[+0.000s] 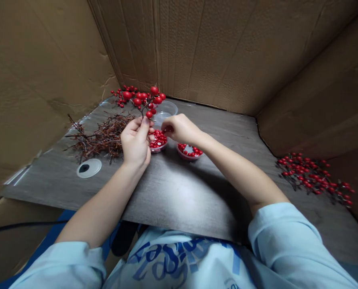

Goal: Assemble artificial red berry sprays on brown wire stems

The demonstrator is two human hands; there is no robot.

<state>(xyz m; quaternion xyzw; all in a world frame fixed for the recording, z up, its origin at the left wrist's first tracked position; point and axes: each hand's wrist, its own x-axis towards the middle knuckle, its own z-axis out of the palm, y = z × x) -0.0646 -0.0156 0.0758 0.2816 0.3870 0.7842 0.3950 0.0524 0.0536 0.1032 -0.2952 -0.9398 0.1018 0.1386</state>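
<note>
My left hand (136, 142) pinches the thin brown stem of a berry branch (149, 114), held upright with large red berries at its top. Over a small tub of red berries (158, 150) hovers my right hand (182, 129), its fingers curled together and pointing toward the left hand. Whatever lies in those right fingertips is hidden. Just below the right hand, a second shallow tub (190, 157) holds more red berries around a pale bottom. A clear round container (170, 108) stands behind both hands.
A heap of bare brown twigs (100, 138) lies to the left, with a white disc with a dark spot (89, 168) before it. Finished-looking red berry branches (313, 176) lie far right. Cardboard walls (209, 52) enclose the grey table (172, 200).
</note>
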